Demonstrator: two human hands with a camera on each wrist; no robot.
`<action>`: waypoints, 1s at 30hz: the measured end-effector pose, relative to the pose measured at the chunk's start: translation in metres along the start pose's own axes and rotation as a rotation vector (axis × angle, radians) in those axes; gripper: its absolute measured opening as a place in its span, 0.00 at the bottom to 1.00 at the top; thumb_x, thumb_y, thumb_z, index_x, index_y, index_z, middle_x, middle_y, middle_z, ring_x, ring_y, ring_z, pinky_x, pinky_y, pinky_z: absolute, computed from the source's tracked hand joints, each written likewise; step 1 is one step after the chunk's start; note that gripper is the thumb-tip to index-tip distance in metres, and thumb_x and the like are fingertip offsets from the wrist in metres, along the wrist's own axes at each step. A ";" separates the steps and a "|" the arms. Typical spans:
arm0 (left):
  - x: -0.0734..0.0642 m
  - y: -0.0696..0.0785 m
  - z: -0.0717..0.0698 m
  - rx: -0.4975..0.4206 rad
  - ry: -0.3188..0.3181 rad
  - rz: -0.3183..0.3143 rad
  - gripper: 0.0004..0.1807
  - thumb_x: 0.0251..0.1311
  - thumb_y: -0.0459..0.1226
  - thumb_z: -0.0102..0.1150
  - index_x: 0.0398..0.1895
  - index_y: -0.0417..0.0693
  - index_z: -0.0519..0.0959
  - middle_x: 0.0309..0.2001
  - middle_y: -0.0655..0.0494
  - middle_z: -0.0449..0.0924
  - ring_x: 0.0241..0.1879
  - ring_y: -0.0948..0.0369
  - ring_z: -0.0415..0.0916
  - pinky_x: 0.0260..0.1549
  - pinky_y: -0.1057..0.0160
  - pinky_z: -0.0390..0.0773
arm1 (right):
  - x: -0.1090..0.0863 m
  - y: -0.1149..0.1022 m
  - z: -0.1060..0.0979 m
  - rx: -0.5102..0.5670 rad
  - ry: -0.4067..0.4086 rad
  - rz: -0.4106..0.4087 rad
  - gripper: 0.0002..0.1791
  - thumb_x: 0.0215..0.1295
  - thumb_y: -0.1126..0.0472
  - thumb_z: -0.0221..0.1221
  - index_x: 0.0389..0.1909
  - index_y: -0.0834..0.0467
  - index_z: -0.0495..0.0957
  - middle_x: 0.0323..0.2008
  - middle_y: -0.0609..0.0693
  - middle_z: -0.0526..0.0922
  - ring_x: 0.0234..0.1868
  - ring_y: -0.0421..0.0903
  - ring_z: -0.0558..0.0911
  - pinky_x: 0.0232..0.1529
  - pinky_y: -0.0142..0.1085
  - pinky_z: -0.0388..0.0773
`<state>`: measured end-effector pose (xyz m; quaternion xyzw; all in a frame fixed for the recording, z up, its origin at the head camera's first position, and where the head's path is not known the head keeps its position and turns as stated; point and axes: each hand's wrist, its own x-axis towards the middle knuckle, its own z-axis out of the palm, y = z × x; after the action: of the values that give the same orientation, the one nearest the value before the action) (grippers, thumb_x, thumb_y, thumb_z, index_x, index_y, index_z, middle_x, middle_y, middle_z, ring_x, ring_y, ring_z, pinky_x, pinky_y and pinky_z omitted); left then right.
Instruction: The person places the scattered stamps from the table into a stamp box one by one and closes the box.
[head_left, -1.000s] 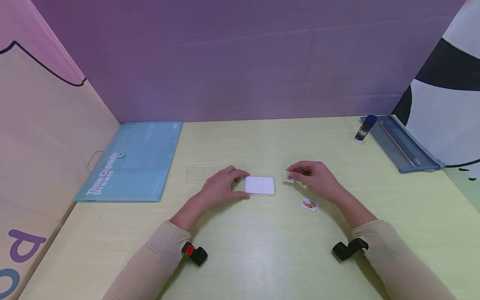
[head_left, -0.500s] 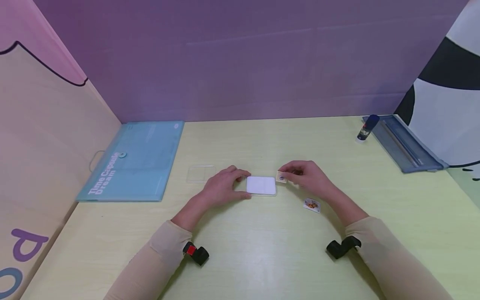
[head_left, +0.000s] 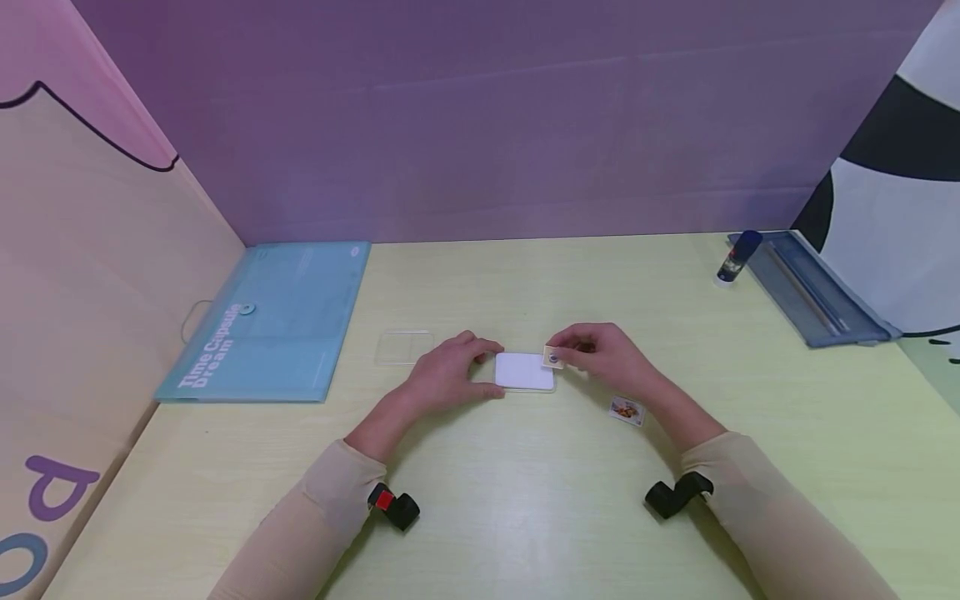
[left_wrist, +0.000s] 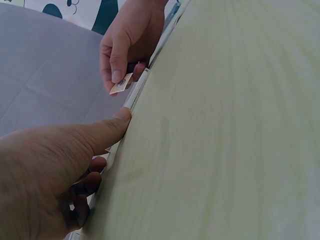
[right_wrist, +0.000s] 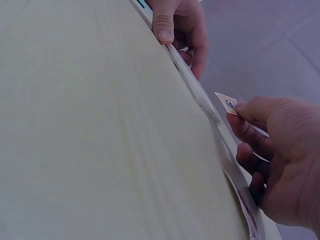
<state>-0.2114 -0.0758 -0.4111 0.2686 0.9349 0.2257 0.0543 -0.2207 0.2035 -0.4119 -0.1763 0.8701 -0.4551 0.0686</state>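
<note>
We see right hand (head_left: 606, 357) pinching small printed piece (head_left: 551, 362) at far right corner of white card (head_left: 519, 372); contact unclear. Card's long axis: left-right. Left hand (head_left: 448, 372) grips left end, thumb nearer us.

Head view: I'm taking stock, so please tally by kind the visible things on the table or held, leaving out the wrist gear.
Small picture cards: 2 (one in the right hand)
White rectangular piece: 1
Clear rectangular piece: 1
Blue folder: 1
Glue stick: 1
Blue pouch: 1
Total: 7
</note>
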 end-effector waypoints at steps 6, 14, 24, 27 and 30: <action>0.000 0.000 -0.001 -0.006 -0.002 0.002 0.33 0.57 0.53 0.73 0.65 0.57 0.77 0.45 0.59 0.74 0.41 0.61 0.70 0.34 0.63 0.71 | 0.002 -0.003 0.004 -0.013 -0.005 -0.011 0.10 0.69 0.62 0.64 0.47 0.60 0.86 0.40 0.52 0.85 0.37 0.48 0.78 0.35 0.34 0.74; 0.001 -0.002 0.001 -0.007 -0.003 0.005 0.33 0.57 0.53 0.73 0.65 0.58 0.77 0.45 0.60 0.74 0.41 0.61 0.70 0.34 0.63 0.71 | 0.004 -0.008 0.009 -0.043 -0.004 -0.006 0.09 0.69 0.62 0.65 0.46 0.59 0.86 0.39 0.51 0.86 0.38 0.48 0.78 0.40 0.36 0.75; 0.001 -0.002 0.001 -0.014 -0.001 0.002 0.33 0.57 0.53 0.73 0.65 0.58 0.77 0.45 0.60 0.74 0.41 0.62 0.70 0.34 0.63 0.71 | 0.004 -0.009 0.013 -0.059 -0.017 -0.012 0.07 0.68 0.62 0.65 0.44 0.58 0.87 0.36 0.49 0.85 0.37 0.48 0.77 0.40 0.37 0.74; 0.001 -0.003 0.001 -0.013 0.001 0.005 0.33 0.56 0.53 0.74 0.65 0.58 0.77 0.45 0.60 0.74 0.41 0.61 0.70 0.34 0.62 0.71 | 0.004 -0.008 0.013 -0.071 -0.014 -0.012 0.07 0.68 0.62 0.65 0.44 0.58 0.87 0.36 0.48 0.85 0.37 0.48 0.77 0.41 0.38 0.74; 0.001 -0.003 0.001 -0.010 0.002 0.009 0.33 0.56 0.53 0.74 0.64 0.57 0.77 0.45 0.60 0.74 0.41 0.61 0.70 0.35 0.63 0.72 | 0.003 -0.009 0.014 -0.080 -0.011 -0.010 0.06 0.68 0.62 0.65 0.43 0.57 0.87 0.36 0.47 0.85 0.37 0.48 0.78 0.40 0.38 0.75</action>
<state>-0.2137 -0.0766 -0.4136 0.2720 0.9326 0.2311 0.0536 -0.2179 0.1869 -0.4128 -0.1858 0.8863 -0.4193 0.0640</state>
